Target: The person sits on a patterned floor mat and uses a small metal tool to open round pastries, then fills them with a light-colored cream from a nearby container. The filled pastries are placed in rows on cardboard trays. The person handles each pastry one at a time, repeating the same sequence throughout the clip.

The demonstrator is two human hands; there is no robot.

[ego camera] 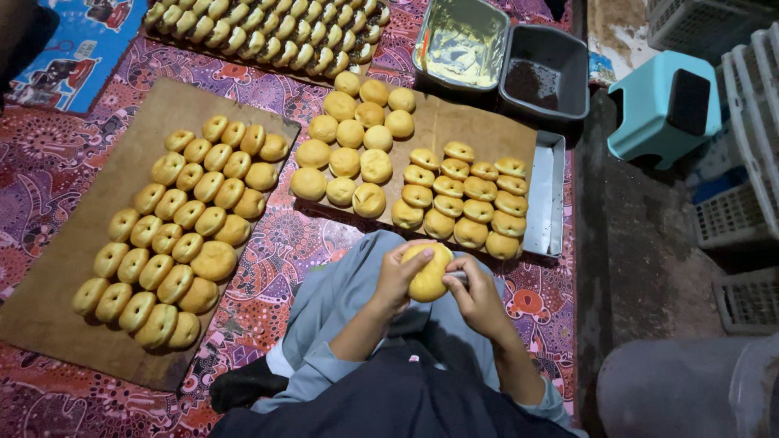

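A round golden bun (430,273) sits between both my hands, just above my lap. My left hand (395,278) cups its left side with the thumb on top. My right hand (475,294) presses against its right side and grips a thin metal blade or tool that touches the bun. Right in front of my hands, several whole buns (465,199) lie in rows on a brown board (442,122). To the left, a second brown board (89,235) carries several rows of buns (182,227) slit along their sides.
A metal tray (545,191) lies under the right board. Behind it stand a tub of pale cream (460,42) and a grey tub of dark sprinkles (545,71). Filled buns (268,32) line the far edge. A teal stool (664,105) and plastic crates (742,162) stand right.
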